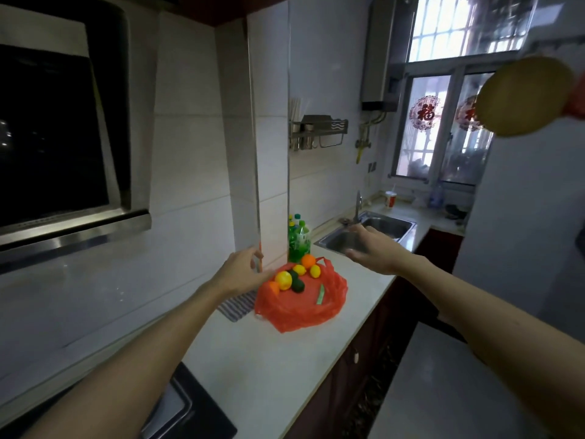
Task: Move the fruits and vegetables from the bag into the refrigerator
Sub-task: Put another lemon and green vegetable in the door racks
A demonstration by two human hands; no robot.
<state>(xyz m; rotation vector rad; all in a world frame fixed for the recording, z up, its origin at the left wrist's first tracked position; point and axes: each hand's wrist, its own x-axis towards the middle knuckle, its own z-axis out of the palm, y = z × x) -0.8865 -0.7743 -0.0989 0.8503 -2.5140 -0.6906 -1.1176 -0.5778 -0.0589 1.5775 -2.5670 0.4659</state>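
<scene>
KITCHEN COUNTER: I reach with both arms toward the red bag (304, 312), which lies open on the white counter (269, 375) with the produce piled in its mouth. My left hand (240, 270) hovers at the bag's left edge, fingers loosely bent and holding nothing. My right hand (368, 248) hangs past the bag's far right side, in front of the sink (386, 228), fingers spread and likewise holding nothing.

By my judgement the job is at or near its start. The pile sits in the bag, no piece is in either hand, and the white refrigerator (522, 217) to my right shows only its outer face, so I cannot tell whether anything is inside it.

Counted in the bag: three yellow fruits (283, 279), one round orange (308, 260) at the back, one orange piece (273, 288) half hidden at the left, one dark green fruit (297, 285), possibly a second behind it, and one long green pod (320, 294) lying apart on the plastic. All of it is left to carry across.

Beside the bag lie a striped cloth (237, 307) and a cluster of green bottles (299, 239). A blurred round yellow shape (525, 96) at upper right I cannot identify.
</scene>
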